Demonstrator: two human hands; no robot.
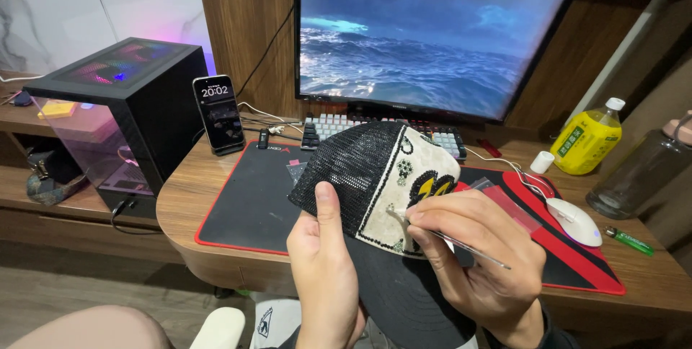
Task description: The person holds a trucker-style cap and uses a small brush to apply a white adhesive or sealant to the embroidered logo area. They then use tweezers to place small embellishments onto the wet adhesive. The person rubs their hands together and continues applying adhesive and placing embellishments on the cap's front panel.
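Near the desk's [180,197] front edge, left hand [324,270] is gripping the cap [367,176] by its mesh back, brim pointing near, while right hand [476,248] is pinching a thin pick [461,244] against the beaded front panel.

A rounded wooden desk [180,201] stands against a brown wood-panelled wall [245,24]. To the left the wall turns to pale marble-look panels [79,3], washed with a pink and violet glow beside a black computer case [122,111] with coloured lights inside. A lower wooden shelf [43,197] runs off to the left beneath it. A large monitor [425,35] showing a dark blue sea stands at the back of the desk. The floor [86,284] is grey wood-look planking. The light is dim and warm.
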